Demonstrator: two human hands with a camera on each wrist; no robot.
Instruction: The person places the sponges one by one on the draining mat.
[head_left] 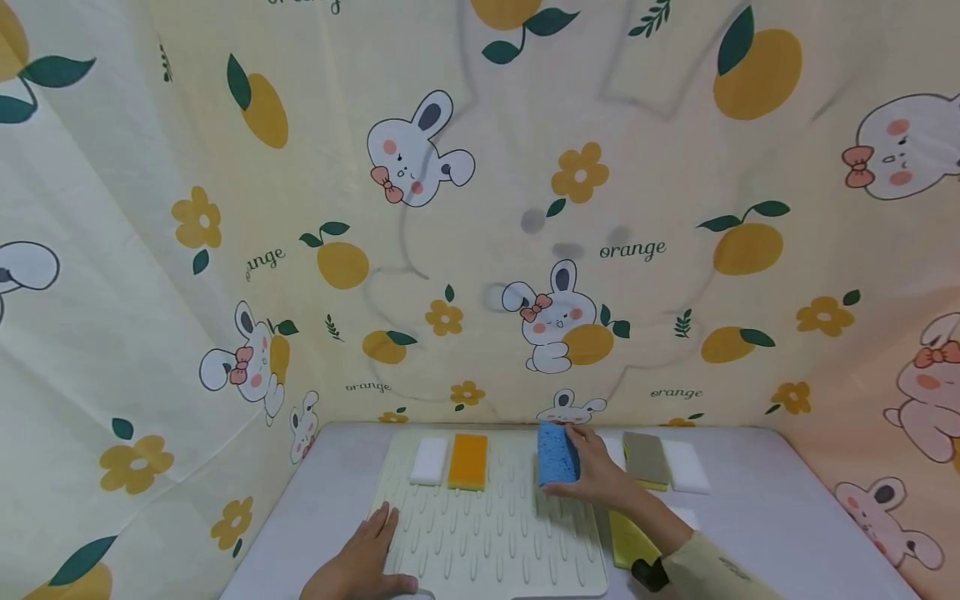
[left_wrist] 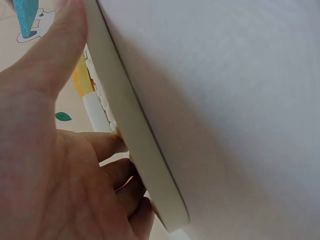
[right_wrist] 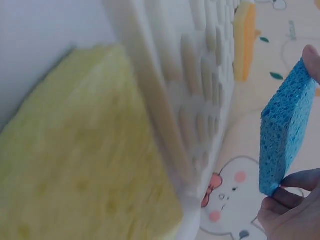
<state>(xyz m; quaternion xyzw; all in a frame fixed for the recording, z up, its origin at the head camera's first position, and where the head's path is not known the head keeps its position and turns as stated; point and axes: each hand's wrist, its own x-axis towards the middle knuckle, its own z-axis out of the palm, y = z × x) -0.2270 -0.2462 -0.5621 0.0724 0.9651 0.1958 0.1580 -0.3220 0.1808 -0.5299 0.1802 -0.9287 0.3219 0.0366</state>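
Observation:
My right hand (head_left: 596, 473) pinches a blue sponge (head_left: 555, 454), thumb and fingers at opposite ends. The sponge is held up on edge over the far right of a cream ridged board (head_left: 495, 537); in the right wrist view the blue sponge (right_wrist: 285, 130) is apart from the board. At the board's near left corner rests my left hand (head_left: 356, 562), its fingers along the left side and its thumb by the front edge. The left wrist view shows those fingertips touching the board's edge (left_wrist: 145, 135). A white sponge (head_left: 429, 462) and an orange sponge (head_left: 468, 462) stand at the board's far left.
Right of the board lie a grey-topped sponge (head_left: 645, 458), a white sponge (head_left: 687, 467) and a yellow sponge (head_left: 628, 540), partly behind my right forearm. More white pieces are partly hidden there. A printed cloth (head_left: 480, 217) hangs behind and beside the white table (head_left: 300, 500).

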